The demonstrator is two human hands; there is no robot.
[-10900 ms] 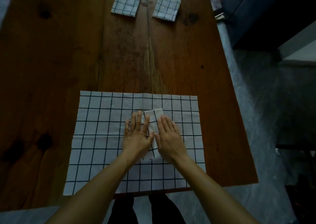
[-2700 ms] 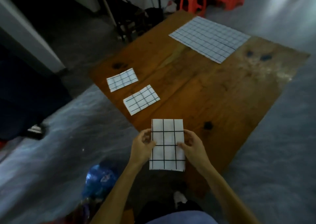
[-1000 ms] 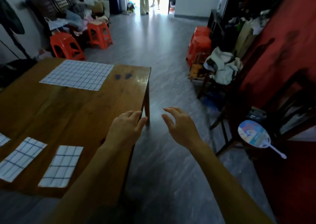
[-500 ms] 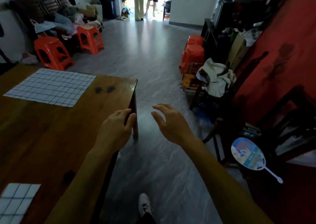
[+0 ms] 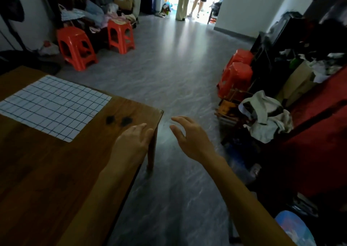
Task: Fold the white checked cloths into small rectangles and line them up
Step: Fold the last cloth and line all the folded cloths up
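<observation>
Hovering empty with loose fingers, left hand (image 5: 134,142) over the table (image 5: 56,170) corner, right hand (image 5: 189,136) beyond it, cloth (image 5: 52,106) flat.

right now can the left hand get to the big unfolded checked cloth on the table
Probably yes. The left hand is open over the table edge, and only bare wood lies between it and the unfolded checked cloth; it may need a stretch or a step.

I'm looking into a lived-in home, probably a living room: a wooden table (image 5: 56,170), red plastic stools (image 5: 76,49), heaped clothes (image 5: 97,11) by the wall, cluttered shelves (image 5: 300,58).
</observation>
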